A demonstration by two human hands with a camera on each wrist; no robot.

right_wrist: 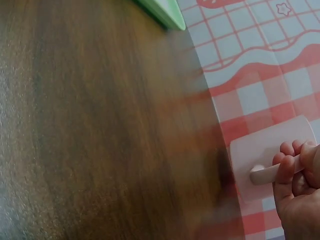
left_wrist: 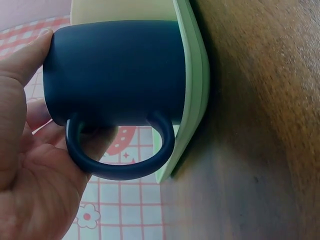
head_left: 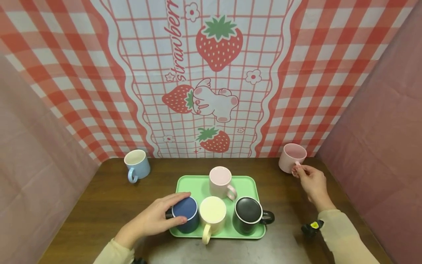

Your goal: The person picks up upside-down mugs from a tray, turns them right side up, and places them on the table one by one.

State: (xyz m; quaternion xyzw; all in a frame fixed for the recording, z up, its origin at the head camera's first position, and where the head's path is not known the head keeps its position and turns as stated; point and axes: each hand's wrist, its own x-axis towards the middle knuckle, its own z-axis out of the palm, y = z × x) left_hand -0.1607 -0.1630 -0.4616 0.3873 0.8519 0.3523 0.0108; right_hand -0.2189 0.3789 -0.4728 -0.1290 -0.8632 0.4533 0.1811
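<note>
My left hand (head_left: 150, 219) holds a dark blue mug (left_wrist: 117, 70) near its rim, thumb on the near side and fingers round the far side. This mug stands upright on the front left of a light green tray (head_left: 189, 183), its handle toward my palm. At the back right of the table, my right hand (head_left: 312, 182) pinches the handle of a pink mug (head_left: 289, 163) between thumb and fingers. The right wrist view shows the fingers curled through that handle (right_wrist: 266, 174).
Also on the tray are a pale pink mug (head_left: 218, 189), a cream mug (head_left: 213, 212) and a black mug (head_left: 245, 223), its handle jutting past the right edge. A light blue mug (head_left: 141, 168) stands at the back left. A strawberry-print cloth (head_left: 277, 91) rises behind the table.
</note>
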